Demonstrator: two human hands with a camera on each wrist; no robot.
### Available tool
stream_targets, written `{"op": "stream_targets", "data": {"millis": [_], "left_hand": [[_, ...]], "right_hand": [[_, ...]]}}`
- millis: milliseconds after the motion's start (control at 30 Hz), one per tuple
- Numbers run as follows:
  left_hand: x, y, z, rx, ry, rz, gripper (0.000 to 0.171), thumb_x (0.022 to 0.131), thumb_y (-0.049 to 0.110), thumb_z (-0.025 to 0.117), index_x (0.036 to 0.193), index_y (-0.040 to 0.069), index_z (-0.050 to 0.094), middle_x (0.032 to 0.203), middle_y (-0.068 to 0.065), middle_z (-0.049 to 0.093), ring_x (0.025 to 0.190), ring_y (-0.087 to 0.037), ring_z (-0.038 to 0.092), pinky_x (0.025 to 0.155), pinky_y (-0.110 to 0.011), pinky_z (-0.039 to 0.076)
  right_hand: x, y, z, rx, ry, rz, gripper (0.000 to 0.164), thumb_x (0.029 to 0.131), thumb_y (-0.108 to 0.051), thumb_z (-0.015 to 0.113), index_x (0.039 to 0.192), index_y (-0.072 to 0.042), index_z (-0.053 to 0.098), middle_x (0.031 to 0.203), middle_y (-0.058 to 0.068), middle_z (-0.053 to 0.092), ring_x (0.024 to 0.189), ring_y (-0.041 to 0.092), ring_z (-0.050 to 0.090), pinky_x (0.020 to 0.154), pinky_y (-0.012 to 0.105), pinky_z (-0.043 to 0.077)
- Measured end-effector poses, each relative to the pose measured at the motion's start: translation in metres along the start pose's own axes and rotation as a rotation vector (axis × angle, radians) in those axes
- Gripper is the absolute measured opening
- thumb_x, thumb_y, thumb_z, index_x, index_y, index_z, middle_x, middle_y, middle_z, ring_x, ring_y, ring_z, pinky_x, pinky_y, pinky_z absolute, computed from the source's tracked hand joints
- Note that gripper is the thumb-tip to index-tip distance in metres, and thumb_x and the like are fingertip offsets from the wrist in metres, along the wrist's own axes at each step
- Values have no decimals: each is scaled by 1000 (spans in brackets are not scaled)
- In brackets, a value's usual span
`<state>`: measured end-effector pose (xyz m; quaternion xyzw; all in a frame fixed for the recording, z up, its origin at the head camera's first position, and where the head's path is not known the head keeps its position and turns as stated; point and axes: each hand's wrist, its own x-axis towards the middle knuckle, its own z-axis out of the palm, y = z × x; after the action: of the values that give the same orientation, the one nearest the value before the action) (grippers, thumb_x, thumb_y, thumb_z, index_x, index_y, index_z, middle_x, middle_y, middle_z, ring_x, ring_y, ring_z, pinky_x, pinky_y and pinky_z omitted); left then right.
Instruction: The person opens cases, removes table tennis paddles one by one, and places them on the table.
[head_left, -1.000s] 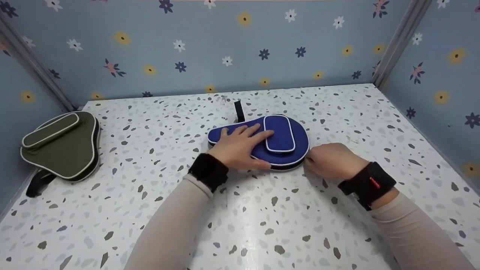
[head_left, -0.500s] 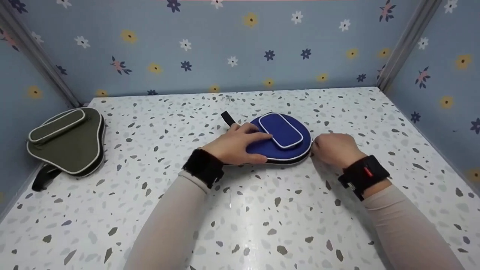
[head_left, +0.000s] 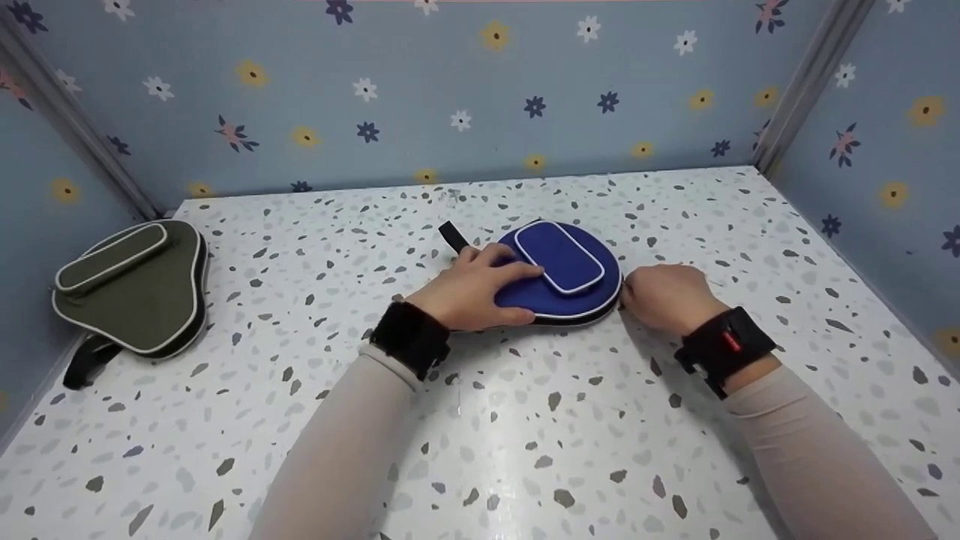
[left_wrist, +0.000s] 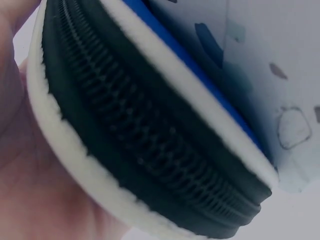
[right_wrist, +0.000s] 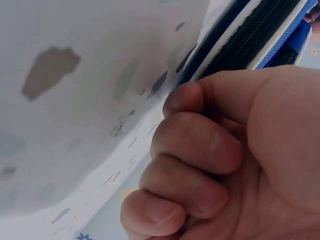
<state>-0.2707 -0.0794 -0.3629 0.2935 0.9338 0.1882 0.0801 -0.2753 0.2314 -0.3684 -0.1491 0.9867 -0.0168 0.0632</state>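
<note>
A blue table tennis bat case with white piping and a raised front pocket lies flat in the head view, its round end to the right. My left hand rests across its narrow end, fingers spread on top and thumb along the near edge. The case's black zipper runs closed along the side in the left wrist view. At the round end my right hand has its fingers curled, thumb and forefinger pinching right at the zipper line. What they pinch, seemingly the zipper pull, is hidden by the fingertips.
An olive green case of similar shape, with a black strap, lies at the far left of the speckled table. A black wrist loop sticks out behind the blue case. Flowered panels stand around the table.
The blue case has turned slightly, its loop shifting left. My left hand has moved further over the narrow end, its fingers more bent. The right hand has moved a little away from me, still pinching.
</note>
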Motion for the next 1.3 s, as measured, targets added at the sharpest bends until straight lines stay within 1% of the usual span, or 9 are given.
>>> {"op": "stream_targets", "data": {"millis": [200, 533, 733, 833, 967, 1067, 1133, 1200, 1300], "left_hand": [[0, 0, 1, 4, 1, -5, 69, 103, 58, 73, 166, 42, 51, 172, -5, 36, 146, -34, 35, 116, -56, 44], [0, -2, 3, 17, 8, -5, 70, 102, 59, 73, 166, 43, 50, 172, -5, 36, 146, -33, 35, 115, -57, 44], [0, -1, 3, 16, 8, -6, 70, 102, 59, 73, 166, 43, 50, 172, -5, 35, 147, -34, 35, 115, -57, 44], [1, 0, 2, 11, 7, -6, 70, 102, 59, 73, 166, 43, 50, 172, -5, 35, 147, -34, 35, 115, -58, 44], [1, 0, 1, 14, 6, -5, 70, 102, 59, 73, 166, 42, 50, 172, -5, 36, 147, -34, 35, 115, -58, 44], [0, 1, 1, 16, 7, -4, 70, 102, 58, 73, 166, 42, 50, 172, -5, 36, 146, -34, 35, 115, -57, 44], [0, 1, 1, 17, 7, -4, 70, 102, 58, 73, 166, 41, 50, 171, -5, 36, 146, -34, 36, 115, -57, 44], [0, 1, 1, 17, 7, -3, 70, 102, 58, 73, 166, 41, 50, 171, -5, 36, 146, -34, 36, 115, -57, 44], [0, 0, 1, 22, 8, 0, 70, 102, 57, 73, 166, 41, 50, 171, -6, 36, 146, -35, 36, 115, -57, 44]], "right_hand": [[-6, -5, -2, -8, -24, -29, 40, 108, -21, 50, 69, -11, 57, 70, 8, 60, 65, 29, 58, 65, 52, 54], [-15, -16, -2, -9, -61, -40, 42, 108, -22, 49, 69, -11, 59, 75, 10, 64, 68, 30, 61, 68, 51, 55], [-21, -22, -3, -6, -35, -79, 38, 108, -19, 49, 71, -12, 58, 76, 10, 63, 67, 30, 60, 69, 52, 55], [-23, -25, -3, -9, -18, -94, 34, 108, -18, 50, 79, -9, 65, 76, 9, 64, 67, 30, 60, 70, 53, 57], [-26, -30, -3, -6, -8, -111, 30, 109, -19, 50, 110, -3, 75, 83, 11, 70, 72, 31, 65, 73, 56, 59], [-27, -33, -4, -1, -12, -114, 32, 108, -18, 51, 122, -2, 74, 84, 13, 70, 72, 33, 65, 73, 56, 59], [-28, -35, -5, -4, -21, -114, 28, 107, -17, 51, 114, -2, 74, 82, 12, 69, 70, 31, 63, 71, 53, 58], [-28, -38, -5, -17, -42, -111, 25, 105, -16, 53, 91, -6, 71, 76, 9, 64, 65, 30, 59, 67, 50, 55], [-29, -41, -5, -41, -53, -121, 32, 105, -16, 54, 73, -12, 61, 73, 7, 61, 62, 28, 57, 64, 48, 55]]}}
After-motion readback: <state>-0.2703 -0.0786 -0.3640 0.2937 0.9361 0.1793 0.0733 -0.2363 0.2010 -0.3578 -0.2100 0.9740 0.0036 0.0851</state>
